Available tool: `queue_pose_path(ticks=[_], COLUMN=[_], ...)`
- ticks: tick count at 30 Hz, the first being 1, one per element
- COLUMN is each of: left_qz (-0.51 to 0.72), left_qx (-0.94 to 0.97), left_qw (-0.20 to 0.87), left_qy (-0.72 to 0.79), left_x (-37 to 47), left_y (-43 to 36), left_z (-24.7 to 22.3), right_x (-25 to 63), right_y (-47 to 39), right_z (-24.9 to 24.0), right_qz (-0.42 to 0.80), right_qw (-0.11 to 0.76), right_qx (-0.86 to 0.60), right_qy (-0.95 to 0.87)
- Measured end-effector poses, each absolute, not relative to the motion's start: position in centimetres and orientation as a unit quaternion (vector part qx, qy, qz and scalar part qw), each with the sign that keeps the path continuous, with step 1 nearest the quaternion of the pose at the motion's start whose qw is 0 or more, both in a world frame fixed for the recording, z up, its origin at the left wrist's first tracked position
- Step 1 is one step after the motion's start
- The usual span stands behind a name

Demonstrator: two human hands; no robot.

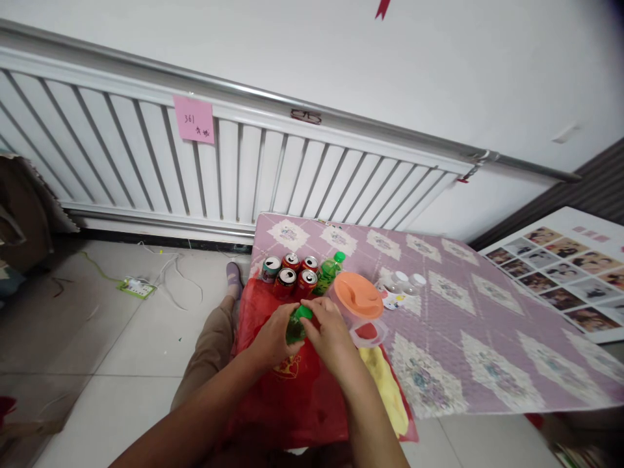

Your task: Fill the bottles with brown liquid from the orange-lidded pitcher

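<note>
A green plastic bottle is upright in my left hand, whose fingers wrap round its body. My right hand has its fingers closed round the bottle's green cap. Just beyond my hands, several opened drink cans stand close together. Beside them stands a second green bottle with its cap on. To the right of my right hand is a clear plastic container with an orange lid. The lower part of the held bottle is hidden by my hands.
A red plastic bag lies under my hands on the purple patterned cloth. A yellow cloth and white-capped clear bottles are on the right. A white radiator runs along the wall; a power strip lies on the floor.
</note>
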State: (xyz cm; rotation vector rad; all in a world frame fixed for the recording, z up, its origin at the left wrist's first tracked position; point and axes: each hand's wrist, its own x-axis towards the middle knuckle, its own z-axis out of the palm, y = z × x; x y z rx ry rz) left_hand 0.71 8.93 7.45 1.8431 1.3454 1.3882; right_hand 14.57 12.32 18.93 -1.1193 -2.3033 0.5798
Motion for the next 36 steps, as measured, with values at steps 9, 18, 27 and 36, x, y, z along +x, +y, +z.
queue_pose_path(ticks=[9, 18, 27, 36], left_qz=[0.502, 0.502, 0.510, 0.510], left_qx=[0.671, 0.665, 0.659, 0.660], left_qw=[0.236, 0.250, 0.253, 0.251], left_qy=[0.493, 0.493, 0.491, 0.491], left_x=[0.71, 0.64, 0.66, 0.71], left_y=[8.93, 9.00, 8.99, 9.07], left_z=[7.63, 7.68, 7.69, 7.57], right_x=[14.82, 14.86, 14.84, 14.80], right_y=[12.49, 12.66, 12.37, 12.72], right_z=[18.41, 18.12, 18.03, 19.00], right_qz=[0.282, 0.326, 0.308, 0.288], right_qw=[0.290, 0.316, 0.311, 0.265], right_qx=[-0.409, -0.445, -0.409, -0.395], right_qy=[-0.818, -0.772, -0.801, -0.831])
